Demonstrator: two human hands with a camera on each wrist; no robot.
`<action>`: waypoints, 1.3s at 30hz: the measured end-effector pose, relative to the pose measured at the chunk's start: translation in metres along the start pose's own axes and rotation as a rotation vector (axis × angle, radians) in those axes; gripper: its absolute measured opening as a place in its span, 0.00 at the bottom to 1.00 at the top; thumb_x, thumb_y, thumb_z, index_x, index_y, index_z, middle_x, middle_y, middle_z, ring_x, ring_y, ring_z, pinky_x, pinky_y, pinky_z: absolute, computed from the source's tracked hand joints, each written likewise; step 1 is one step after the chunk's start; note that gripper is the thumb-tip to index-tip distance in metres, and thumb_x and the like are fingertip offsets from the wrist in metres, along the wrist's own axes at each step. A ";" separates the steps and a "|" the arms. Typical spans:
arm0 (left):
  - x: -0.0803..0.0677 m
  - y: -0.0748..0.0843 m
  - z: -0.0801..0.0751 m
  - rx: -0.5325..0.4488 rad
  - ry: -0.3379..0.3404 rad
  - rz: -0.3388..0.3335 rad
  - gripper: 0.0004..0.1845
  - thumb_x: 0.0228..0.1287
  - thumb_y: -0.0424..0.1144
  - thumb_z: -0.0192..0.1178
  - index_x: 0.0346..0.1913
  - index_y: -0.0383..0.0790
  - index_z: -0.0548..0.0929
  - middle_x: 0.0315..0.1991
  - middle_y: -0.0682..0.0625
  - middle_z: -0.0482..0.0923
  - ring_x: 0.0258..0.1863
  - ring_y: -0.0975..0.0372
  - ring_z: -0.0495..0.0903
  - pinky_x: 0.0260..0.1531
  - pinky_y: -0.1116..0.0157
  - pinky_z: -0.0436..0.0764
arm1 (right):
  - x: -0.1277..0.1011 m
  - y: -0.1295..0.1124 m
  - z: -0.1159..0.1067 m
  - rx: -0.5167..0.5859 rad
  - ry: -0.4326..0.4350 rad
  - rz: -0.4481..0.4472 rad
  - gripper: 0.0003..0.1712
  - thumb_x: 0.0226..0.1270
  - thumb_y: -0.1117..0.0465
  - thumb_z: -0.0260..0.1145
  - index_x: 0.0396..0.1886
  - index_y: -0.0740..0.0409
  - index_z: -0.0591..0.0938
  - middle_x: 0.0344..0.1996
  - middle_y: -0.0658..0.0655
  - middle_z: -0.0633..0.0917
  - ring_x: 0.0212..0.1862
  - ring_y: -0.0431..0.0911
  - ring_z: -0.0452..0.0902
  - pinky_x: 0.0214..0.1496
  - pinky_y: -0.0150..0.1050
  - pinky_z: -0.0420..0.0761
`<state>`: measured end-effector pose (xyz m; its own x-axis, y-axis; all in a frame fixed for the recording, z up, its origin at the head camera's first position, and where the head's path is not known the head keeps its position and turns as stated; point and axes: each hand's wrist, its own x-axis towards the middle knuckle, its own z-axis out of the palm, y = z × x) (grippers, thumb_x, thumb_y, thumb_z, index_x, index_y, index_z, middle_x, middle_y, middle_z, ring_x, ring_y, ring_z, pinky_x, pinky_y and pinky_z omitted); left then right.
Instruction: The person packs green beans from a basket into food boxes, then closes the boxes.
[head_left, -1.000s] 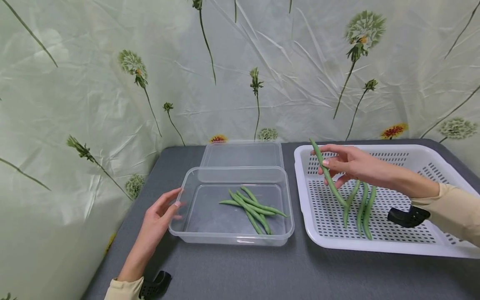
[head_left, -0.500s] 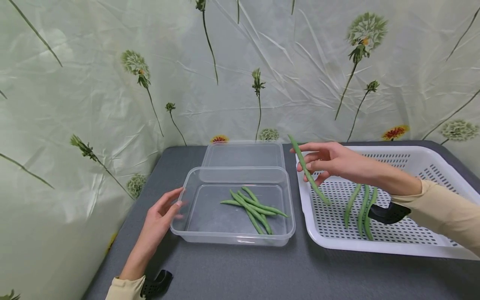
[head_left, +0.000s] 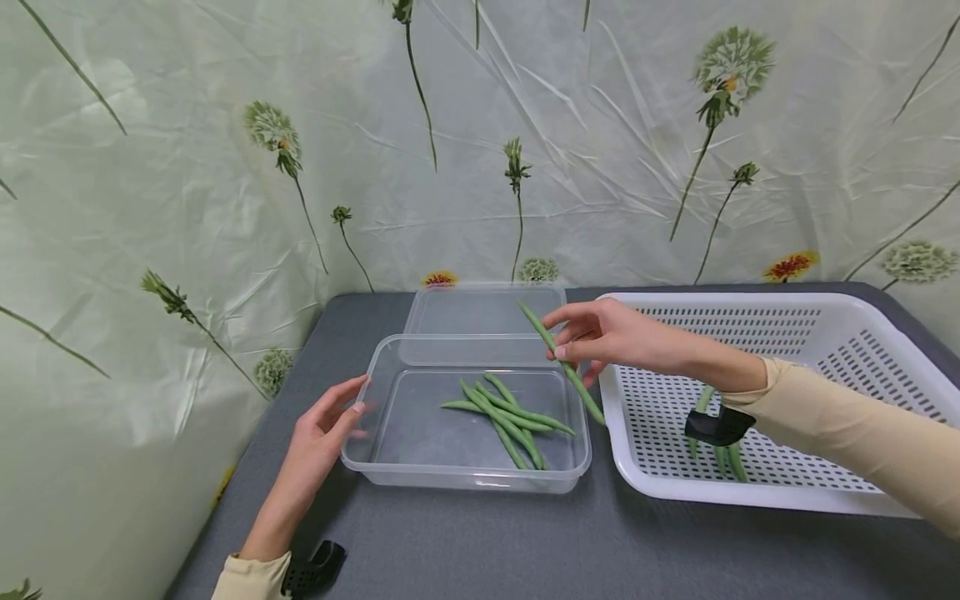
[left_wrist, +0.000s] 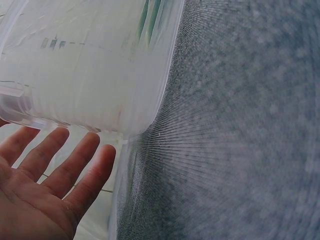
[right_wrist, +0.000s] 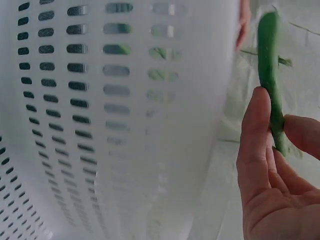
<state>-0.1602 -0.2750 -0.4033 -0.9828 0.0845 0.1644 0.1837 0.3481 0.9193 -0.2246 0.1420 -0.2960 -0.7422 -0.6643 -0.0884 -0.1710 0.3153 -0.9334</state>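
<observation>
My right hand [head_left: 600, 335] pinches a long green bean [head_left: 561, 363] and holds it tilted above the right rim of the clear plastic container [head_left: 375, 467]. In the right wrist view the green bean [right_wrist: 270, 75] sits between thumb and fingers [right_wrist: 256, 135]. Several green beans [head_left: 506, 412] lie inside the container. My left hand [head_left: 318, 437] rests with straight fingers against the container's left wall, and in the left wrist view its fingers [left_wrist: 65, 165] lie beside the container [left_wrist: 95, 65]. More beans [head_left: 723, 454] lie in the white perforated tray [head_left: 825, 333], partly hidden by my right wrist.
The container's clear lid [head_left: 486, 310] lies behind it on the grey table [head_left: 487, 542]. A flower-printed plastic sheet [head_left: 225, 167] walls off the back and left. The white tray's wall [right_wrist: 125, 125] fills the right wrist view.
My right hand has carried the bean leftward from above the white tray to above the clear container. My left hand has stayed at the container's left wall.
</observation>
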 end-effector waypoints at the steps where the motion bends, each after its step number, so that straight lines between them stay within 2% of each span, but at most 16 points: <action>1: 0.000 0.000 0.000 0.000 -0.001 0.000 0.22 0.76 0.43 0.54 0.70 0.46 0.71 0.67 0.47 0.70 0.57 0.58 0.78 0.42 0.61 0.83 | 0.003 0.000 0.003 -0.005 -0.007 0.005 0.28 0.71 0.66 0.64 0.67 0.66 0.69 0.45 0.62 0.83 0.40 0.52 0.81 0.38 0.56 0.84; 6: 0.000 -0.001 0.000 0.002 0.002 0.001 0.22 0.76 0.43 0.54 0.70 0.46 0.71 0.67 0.47 0.70 0.57 0.58 0.78 0.42 0.61 0.83 | 0.016 0.003 0.014 -0.030 -0.040 0.025 0.27 0.68 0.65 0.67 0.65 0.64 0.72 0.41 0.60 0.84 0.36 0.52 0.81 0.36 0.54 0.84; 12: 0.000 -0.001 0.001 0.001 0.001 -0.004 0.22 0.76 0.43 0.54 0.69 0.45 0.71 0.67 0.46 0.70 0.56 0.59 0.78 0.41 0.61 0.83 | 0.022 0.005 0.021 -0.015 -0.084 0.016 0.25 0.69 0.64 0.66 0.64 0.64 0.73 0.42 0.60 0.84 0.40 0.61 0.81 0.38 0.51 0.85; 17: 0.000 0.000 0.002 -0.001 0.004 -0.005 0.22 0.76 0.42 0.54 0.69 0.46 0.71 0.67 0.46 0.70 0.56 0.59 0.79 0.41 0.61 0.83 | 0.018 0.005 0.017 0.004 -0.066 -0.001 0.24 0.70 0.66 0.65 0.64 0.63 0.74 0.44 0.62 0.83 0.43 0.62 0.80 0.39 0.52 0.84; 22: 0.000 0.000 0.001 0.003 0.010 0.002 0.22 0.76 0.42 0.54 0.69 0.46 0.71 0.66 0.47 0.71 0.56 0.57 0.79 0.41 0.61 0.83 | 0.011 0.004 0.008 0.007 -0.041 -0.013 0.24 0.70 0.67 0.63 0.64 0.62 0.73 0.45 0.64 0.83 0.44 0.61 0.80 0.40 0.55 0.84; 27: -0.001 -0.001 0.000 0.007 0.006 0.000 0.22 0.76 0.43 0.54 0.69 0.45 0.71 0.67 0.46 0.70 0.56 0.58 0.78 0.41 0.61 0.83 | -0.001 0.004 0.000 -0.028 -0.033 -0.024 0.23 0.72 0.65 0.62 0.64 0.62 0.73 0.45 0.62 0.83 0.45 0.64 0.80 0.39 0.53 0.84; 32: -0.003 0.000 0.001 0.005 0.007 -0.004 0.22 0.76 0.43 0.54 0.69 0.46 0.71 0.67 0.47 0.70 0.56 0.60 0.78 0.41 0.62 0.83 | -0.017 0.004 -0.010 -0.039 -0.040 -0.036 0.23 0.73 0.63 0.62 0.65 0.65 0.72 0.45 0.64 0.82 0.44 0.61 0.80 0.39 0.53 0.84; 39: -0.001 0.000 0.001 0.008 0.015 0.009 0.22 0.76 0.42 0.54 0.69 0.45 0.71 0.66 0.46 0.71 0.55 0.62 0.79 0.40 0.62 0.83 | -0.041 0.008 -0.030 -0.112 -0.045 -0.002 0.21 0.73 0.63 0.62 0.62 0.64 0.74 0.45 0.65 0.82 0.43 0.58 0.81 0.39 0.52 0.84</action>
<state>-0.1589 -0.2742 -0.4038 -0.9813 0.0741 0.1779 0.1926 0.3545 0.9150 -0.2150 0.1926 -0.2895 -0.7125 -0.6938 -0.1048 -0.2454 0.3863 -0.8892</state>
